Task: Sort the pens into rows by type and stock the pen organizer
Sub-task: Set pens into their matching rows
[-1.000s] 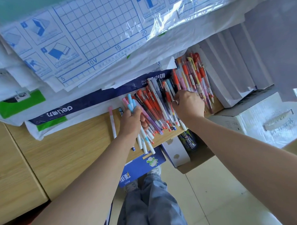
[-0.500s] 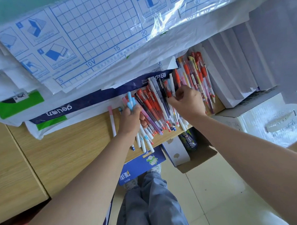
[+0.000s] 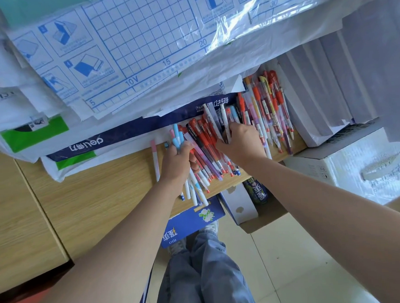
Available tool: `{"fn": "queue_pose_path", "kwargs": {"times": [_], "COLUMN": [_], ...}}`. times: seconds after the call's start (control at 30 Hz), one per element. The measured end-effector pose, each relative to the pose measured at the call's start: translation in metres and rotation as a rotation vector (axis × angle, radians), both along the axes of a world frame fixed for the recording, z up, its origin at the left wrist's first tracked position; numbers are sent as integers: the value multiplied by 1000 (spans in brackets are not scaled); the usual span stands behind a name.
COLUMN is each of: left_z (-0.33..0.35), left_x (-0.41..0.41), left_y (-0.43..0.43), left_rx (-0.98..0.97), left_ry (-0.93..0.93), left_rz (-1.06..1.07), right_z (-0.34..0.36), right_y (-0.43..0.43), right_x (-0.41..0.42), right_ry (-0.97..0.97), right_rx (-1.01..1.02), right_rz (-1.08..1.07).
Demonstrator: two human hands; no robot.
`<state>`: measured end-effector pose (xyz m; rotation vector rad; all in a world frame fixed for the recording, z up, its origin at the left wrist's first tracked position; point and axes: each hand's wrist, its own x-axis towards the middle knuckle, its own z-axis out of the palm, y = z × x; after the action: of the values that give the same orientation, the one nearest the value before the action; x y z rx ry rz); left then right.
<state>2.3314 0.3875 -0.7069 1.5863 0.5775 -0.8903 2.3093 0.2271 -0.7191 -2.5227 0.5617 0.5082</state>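
A spread of pens lies on a wooden shelf [image 3: 100, 201]. My left hand [image 3: 177, 161] grips a bundle of white pens with pale blue and pink caps [image 3: 178, 138], their tips sticking out below the fist. Right of it lies a row of red-capped pens [image 3: 201, 133]. My right hand [image 3: 240, 142] rests on the pile and pinches a white pen [image 3: 224, 118]. Further right lies a mixed group of red, orange and pink pens [image 3: 270, 107]. One pink-capped pen [image 3: 155, 158] lies alone at the left. No pen organizer can be made out.
Plastic-wrapped paper packs with a blue grid [image 3: 126, 51] and a deli pack [image 3: 84, 145] overhang the shelf's back. White paper reams [image 3: 318, 95] stand at the right. Below are a white box [image 3: 355, 165], a blue carton [image 3: 188, 223], and my legs in jeans [image 3: 204, 277] above a tiled floor.
My right hand has shifted slightly right and up over the pile and now pinches a white pen. My left hand keeps its bundle and has barely moved.
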Motion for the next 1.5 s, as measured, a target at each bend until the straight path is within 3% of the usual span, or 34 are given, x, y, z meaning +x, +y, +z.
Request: {"fn": "queue_pose_path", "kwargs": {"times": [0.27, 0.53, 0.87, 1.23, 1.5], "left_z": [19, 47, 50, 37, 16], "left_x": [-8, -25, -74, -108, -97], "left_y": [23, 111, 301, 549, 633], "left_rx": [14, 18, -34, -86, -119], "left_ry": [7, 0, 62, 115, 77], "left_rz": [62, 277, 542, 556, 512], "right_z": [29, 62, 65, 42, 4], "right_y": [18, 109, 313, 535, 637], "right_x": [-9, -10, -26, -41, -11], "right_ry": [140, 253, 232, 324, 250], "right_rx": [439, 509, 667, 564, 436], "right_rz": [-19, 154, 197, 109, 78]}}
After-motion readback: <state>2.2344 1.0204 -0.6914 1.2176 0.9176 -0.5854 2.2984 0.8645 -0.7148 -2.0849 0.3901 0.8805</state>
